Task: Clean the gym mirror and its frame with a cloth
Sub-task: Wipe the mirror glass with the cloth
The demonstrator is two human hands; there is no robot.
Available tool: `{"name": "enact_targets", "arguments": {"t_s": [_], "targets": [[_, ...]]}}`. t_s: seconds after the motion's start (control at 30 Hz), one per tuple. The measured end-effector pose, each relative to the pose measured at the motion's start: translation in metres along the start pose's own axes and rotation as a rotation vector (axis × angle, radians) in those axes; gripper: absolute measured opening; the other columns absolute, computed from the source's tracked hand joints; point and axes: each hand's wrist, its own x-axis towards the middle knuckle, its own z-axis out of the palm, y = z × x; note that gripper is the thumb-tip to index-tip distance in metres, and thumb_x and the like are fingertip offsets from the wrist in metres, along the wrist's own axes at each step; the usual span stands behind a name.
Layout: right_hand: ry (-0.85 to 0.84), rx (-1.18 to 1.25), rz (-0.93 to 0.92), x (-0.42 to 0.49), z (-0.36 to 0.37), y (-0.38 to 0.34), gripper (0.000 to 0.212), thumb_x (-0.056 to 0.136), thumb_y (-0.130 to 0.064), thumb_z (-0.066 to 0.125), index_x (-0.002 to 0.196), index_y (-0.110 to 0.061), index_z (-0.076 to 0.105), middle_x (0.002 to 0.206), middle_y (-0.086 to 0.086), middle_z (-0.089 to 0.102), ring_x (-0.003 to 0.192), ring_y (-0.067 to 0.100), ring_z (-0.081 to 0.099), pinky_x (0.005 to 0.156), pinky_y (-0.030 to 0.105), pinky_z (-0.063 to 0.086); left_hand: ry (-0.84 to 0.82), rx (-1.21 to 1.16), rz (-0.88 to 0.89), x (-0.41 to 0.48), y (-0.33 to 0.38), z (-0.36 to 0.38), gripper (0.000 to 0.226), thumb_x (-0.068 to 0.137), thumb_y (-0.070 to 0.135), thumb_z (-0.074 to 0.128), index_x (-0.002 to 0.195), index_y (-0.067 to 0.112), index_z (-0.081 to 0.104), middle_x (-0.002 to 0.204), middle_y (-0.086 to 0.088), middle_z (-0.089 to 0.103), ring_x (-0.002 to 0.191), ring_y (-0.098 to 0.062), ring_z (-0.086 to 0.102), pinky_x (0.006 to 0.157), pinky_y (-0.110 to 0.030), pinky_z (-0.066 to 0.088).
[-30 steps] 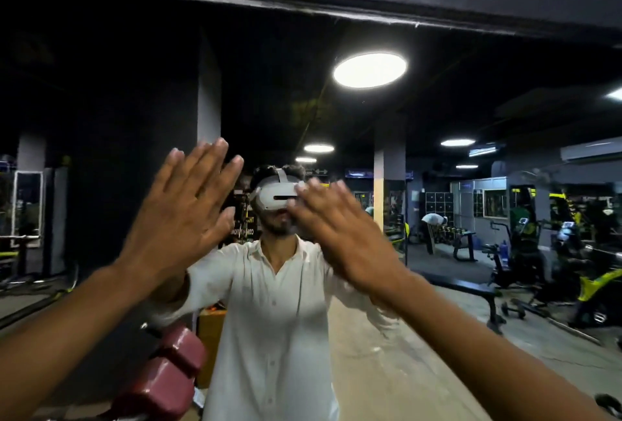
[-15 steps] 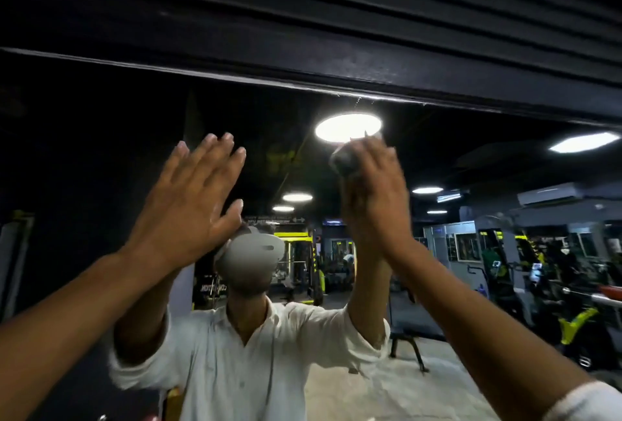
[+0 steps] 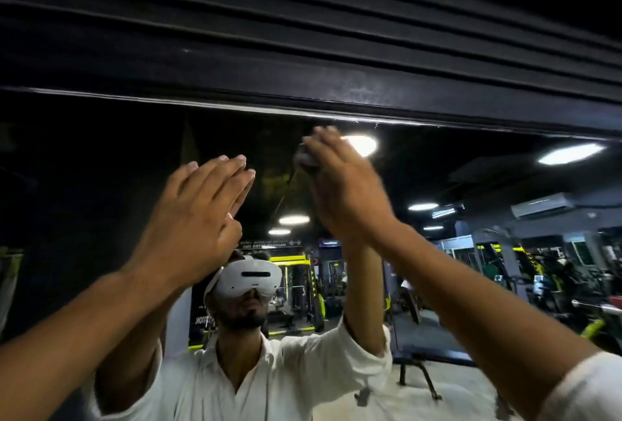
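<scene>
The gym mirror (image 3: 101, 168) fills the view below its black top frame (image 3: 303, 94). My right hand (image 3: 346, 191) is raised just under that frame and holds a small bunched dark grey cloth (image 3: 304, 159) against the glass. Only a bit of the cloth shows past my fingers. My left hand (image 3: 198, 215) is flat on the mirror to the left and slightly lower, fingers straight and together, holding nothing. The mirror reflects me in a white shirt and headset.
Dark ribbed panelling (image 3: 303, 16) runs above the frame. The mirror reflects round ceiling lights (image 3: 568, 154), a black bench (image 3: 424, 350) and yellow-and-black gym machines (image 3: 525, 272) at the right.
My right hand has slid up the glass with the cloth to just under the top frame. My view has tilted upward, and my left hand stays flat on the mirror.
</scene>
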Motion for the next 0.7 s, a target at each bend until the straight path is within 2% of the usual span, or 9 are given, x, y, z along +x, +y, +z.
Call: {"name": "enact_targets", "arguments": {"t_s": [0.1, 0.17, 0.2, 0.27, 0.33, 0.43, 0.57, 0.63, 0.7], "targets": [[0.205, -0.08, 0.441, -0.002, -0.031, 0.054, 0.056, 0.085, -0.009, 0.044, 0.138, -0.013, 0.061, 0.144, 0.01, 0.056, 0.131, 0.031, 0.053, 0.114, 0.037, 0.041, 0.011, 0.029, 0.01, -0.002, -0.002, 0.001, 0.071, 0.093, 0.032, 0.04, 0.161, 0.011, 0.042, 0.169, -0.011, 0.037, 0.157, -0.029, 0.035, 0.127, -0.057, 0.025], [0.31, -0.092, 0.684, 0.005, -0.032, 0.058, 0.049, 0.088, -0.01, 0.046, 0.134, -0.007, 0.062, 0.139, 0.017, 0.058, 0.129, 0.037, 0.055, 0.114, 0.046, 0.042, 0.029, 0.033, 0.014, -0.004, 0.001, 0.003, 0.069, 0.094, 0.032, 0.038, 0.16, 0.01, 0.044, 0.168, -0.013, 0.039, 0.156, -0.031, 0.036, 0.127, -0.058, 0.026], [0.335, -0.094, 0.716, 0.012, -0.024, 0.047, 0.042, 0.091, -0.01, 0.048, 0.13, -0.004, 0.063, 0.135, 0.019, 0.06, 0.125, 0.038, 0.058, 0.111, 0.048, 0.044, 0.034, 0.03, 0.013, -0.004, 0.002, 0.003, 0.069, 0.095, 0.032, 0.038, 0.16, 0.01, 0.045, 0.168, -0.013, 0.039, 0.156, -0.03, 0.036, 0.127, -0.057, 0.026], [0.318, -0.058, 0.598, 0.027, 0.0, 0.002, 0.036, 0.092, -0.006, 0.051, 0.126, -0.007, 0.063, 0.13, 0.015, 0.06, 0.119, 0.032, 0.057, 0.106, 0.043, 0.045, 0.032, 0.029, 0.01, -0.004, 0.001, 0.003, 0.068, 0.096, 0.033, 0.037, 0.16, 0.011, 0.044, 0.168, -0.012, 0.039, 0.157, -0.029, 0.035, 0.128, -0.056, 0.023], [0.225, 0.074, 0.391, 0.035, 0.02, -0.056, 0.045, 0.09, 0.0, 0.057, 0.131, -0.019, 0.06, 0.138, 0.003, 0.053, 0.123, 0.018, 0.05, 0.106, 0.034, 0.045, 0.03, 0.027, 0.014, -0.004, 0.001, 0.003, 0.067, 0.097, 0.033, 0.038, 0.16, 0.01, 0.044, 0.168, -0.012, 0.039, 0.157, -0.029, 0.034, 0.129, -0.054, 0.021], [0.021, 0.133, 0.139, 0.03, 0.034, -0.109, 0.054, 0.094, -0.01, 0.063, 0.146, -0.017, 0.055, 0.157, 0.007, 0.045, 0.147, 0.027, 0.039, 0.123, 0.046, 0.034, 0.04, 0.004, 0.0, -0.009, 0.003, 0.0, 0.065, 0.097, 0.032, 0.04, 0.154, 0.004, 0.049, 0.165, -0.016, 0.042, 0.157, -0.03, 0.034, 0.131, -0.052, 0.017], [-0.134, 0.097, -0.041, -0.011, 0.014, -0.094, 0.056, 0.102, -0.011, 0.056, 0.156, -0.015, 0.048, 0.166, 0.009, 0.039, 0.158, 0.022, 0.027, 0.132, 0.038, 0.015, -0.009, 0.046, 0.002, -0.036, 0.015, 0.0, 0.068, 0.101, 0.036, 0.035, 0.16, 0.002, 0.041, 0.169, -0.019, 0.035, 0.161, -0.033, 0.026, 0.13, -0.058, 0.02], [-0.188, 0.04, -0.088, -0.039, -0.001, -0.072, 0.056, 0.102, -0.012, 0.053, 0.157, -0.018, 0.046, 0.167, 0.007, 0.038, 0.158, 0.022, 0.028, 0.132, 0.04, 0.017, -0.03, 0.07, 0.012, -0.05, 0.019, 0.002, 0.071, 0.102, 0.037, 0.033, 0.164, 0.003, 0.032, 0.173, -0.019, 0.025, 0.163, -0.033, 0.021, 0.13, -0.059, 0.019], [-0.154, -0.024, -0.004, -0.049, -0.02, -0.038, 0.05, 0.105, -0.018, 0.05, 0.154, -0.024, 0.05, 0.163, 0.002, 0.043, 0.152, 0.02, 0.036, 0.127, 0.041, 0.028, -0.034, 0.069, 0.017, -0.056, 0.022, 0.005, 0.073, 0.101, 0.037, 0.032, 0.166, 0.004, 0.028, 0.175, -0.018, 0.021, 0.163, -0.033, 0.019, 0.13, -0.06, 0.018]]}}
